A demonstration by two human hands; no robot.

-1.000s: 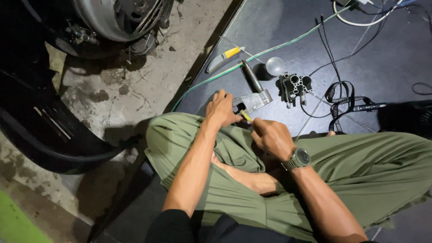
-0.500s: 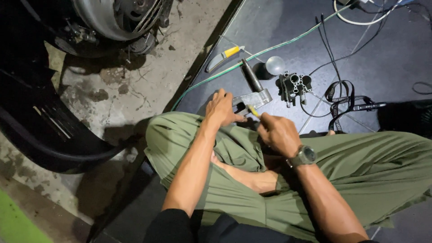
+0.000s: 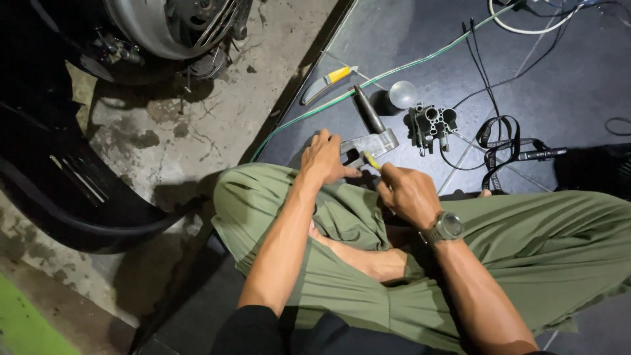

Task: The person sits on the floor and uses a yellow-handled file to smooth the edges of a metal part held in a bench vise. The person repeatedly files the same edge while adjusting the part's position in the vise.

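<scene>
— Where do the arms sit?

— Both reach forward over the crossed legs, forearms bare, elbows bent. The left hand (image 3: pixel 324 160) lies palm down, fingers curled over and thumb stretched toward the other hand.

— And the right?

— The right hand (image 3: pixel 407 192) is a closed fist, knuckles up, a watch on its wrist. It seems to pinch something, though the fingertips are hidden.

Bracket (image 3: pixel 376 142): dull grey metal. Carburettor body (image 3: pixel 432 123): cast metal, rough. Floor mat (image 3: pixel 565 79): black, matt, smooth. Concrete floor (image 3: pixel 197 125): cracked, rough. Trousers (image 3: pixel 526 243): olive cloth. Wristwatch (image 3: pixel 447 227): brushed metal.
</scene>
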